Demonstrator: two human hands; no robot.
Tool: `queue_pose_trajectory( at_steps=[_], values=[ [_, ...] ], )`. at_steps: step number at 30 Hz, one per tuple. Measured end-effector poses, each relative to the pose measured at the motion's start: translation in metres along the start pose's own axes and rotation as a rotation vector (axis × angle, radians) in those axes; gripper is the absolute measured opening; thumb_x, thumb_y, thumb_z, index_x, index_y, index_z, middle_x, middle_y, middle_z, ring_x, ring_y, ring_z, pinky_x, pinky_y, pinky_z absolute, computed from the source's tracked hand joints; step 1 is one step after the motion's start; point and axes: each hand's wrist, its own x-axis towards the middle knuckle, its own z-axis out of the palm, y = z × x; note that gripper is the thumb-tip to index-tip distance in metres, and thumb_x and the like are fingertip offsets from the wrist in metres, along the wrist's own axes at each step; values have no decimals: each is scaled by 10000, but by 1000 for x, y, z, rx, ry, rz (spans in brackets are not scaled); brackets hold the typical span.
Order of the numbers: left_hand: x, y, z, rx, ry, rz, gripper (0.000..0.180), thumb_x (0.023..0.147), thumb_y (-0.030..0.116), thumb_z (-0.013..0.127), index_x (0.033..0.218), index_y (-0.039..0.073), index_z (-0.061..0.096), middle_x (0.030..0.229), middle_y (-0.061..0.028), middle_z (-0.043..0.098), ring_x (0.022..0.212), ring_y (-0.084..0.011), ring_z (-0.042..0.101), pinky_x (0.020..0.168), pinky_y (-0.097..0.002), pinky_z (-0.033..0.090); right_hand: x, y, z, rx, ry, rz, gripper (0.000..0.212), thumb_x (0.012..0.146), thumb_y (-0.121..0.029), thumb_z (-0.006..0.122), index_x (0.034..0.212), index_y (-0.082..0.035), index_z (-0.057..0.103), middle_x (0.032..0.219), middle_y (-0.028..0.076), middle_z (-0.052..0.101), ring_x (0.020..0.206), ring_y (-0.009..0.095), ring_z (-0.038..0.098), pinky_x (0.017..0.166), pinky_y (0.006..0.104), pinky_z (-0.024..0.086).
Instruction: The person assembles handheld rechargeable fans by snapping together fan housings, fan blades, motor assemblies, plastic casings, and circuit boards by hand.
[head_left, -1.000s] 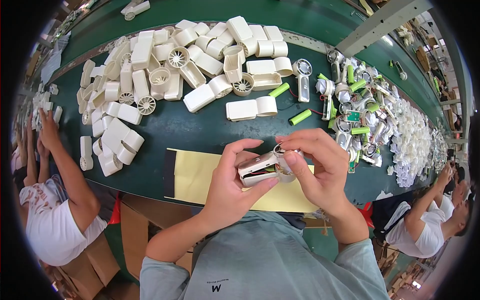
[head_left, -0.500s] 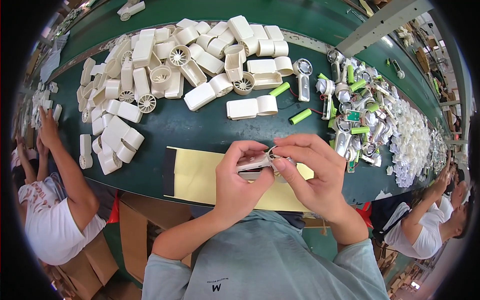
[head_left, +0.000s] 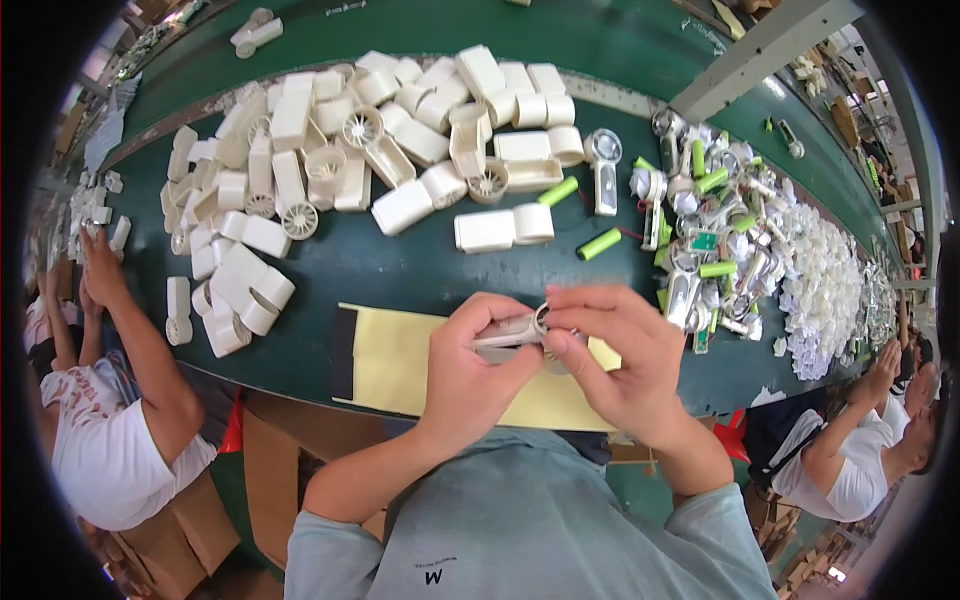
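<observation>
I have both hands up over the near edge of the green desk (head_left: 420,270), above a yellow sheet (head_left: 400,365) with a dark strip at its left end. My left hand (head_left: 475,365) has its fingers wrapped around a small white fan housing (head_left: 510,332), gripping it from the left and below. My right hand (head_left: 620,360) meets it from the right, fingers pinched narrow on the round end of the housing, where a ring-shaped part shows between my thumbs. The housing sits between the two hands, lifted clear of the sheet. Far and left lies a heap of white housings (head_left: 340,150); two green cylinders (head_left: 598,243) lie to the far right, near a pile of small mixed parts (head_left: 720,230). Another person's arm (head_left: 125,330) reaches onto the desk at the left.
</observation>
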Motion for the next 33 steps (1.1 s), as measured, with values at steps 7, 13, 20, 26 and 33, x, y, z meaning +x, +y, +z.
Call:
queue_pose_trajectory(
  at_steps=[7, 13, 20, 26, 33],
  values=[
    [-1, -11, 4, 148, 102, 177, 219, 796, 26, 771, 993, -13, 682, 962, -94, 673, 901, -166, 664, 821, -293, 524, 0, -13, 0, -19, 40, 51, 176, 829, -31, 809, 999, -19, 766, 1047, 147, 750, 893, 245, 741, 769, 319, 597],
    [-6, -5, -6, 38, -43, 88, 230, 885, 72, 771, 1085, -4, 686, 1022, -72, 696, 937, -116, 659, 823, -265, 521, -3, -13, -4, 18, 68, -6, 184, 857, -46, 795, 1033, -19, 751, 1073, 140, 746, 888, 230, 740, 751, 303, 594],
    [-4, 7, -20, -63, -293, 48, 389, 878, 37, 808, 1217, -7, 622, 1087, -52, 698, 1021, -96, 645, 897, -263, 527, -8, 2, -8, 108, 55, -40, 193, 878, -62, 779, 1064, -38, 732, 1155, 123, 719, 910, 241, 741, 754, 305, 604],
    [-14, 16, -17, -3, -215, 57, 367, 852, 63, 847, 1161, -7, 662, 1053, -47, 724, 942, -75, 658, 838, -236, 538, -18, 2, -6, 180, 40, -75, 186, 859, -3, 769, 1040, -9, 726, 1149, 152, 726, 1052, 263, 727, 890, 336, 596],
    [-14, 11, -20, 218, -170, 234, 419, 843, 60, 843, 1220, 1, 670, 1212, -104, 696, 1091, -164, 679, 922, -301, 551, -18, 9, -8, 135, 27, -169, 272, 834, -40, 806, 1085, -17, 703, 1219, 174, 709, 1103, 301, 710, 911, 367, 592]
  ],
)
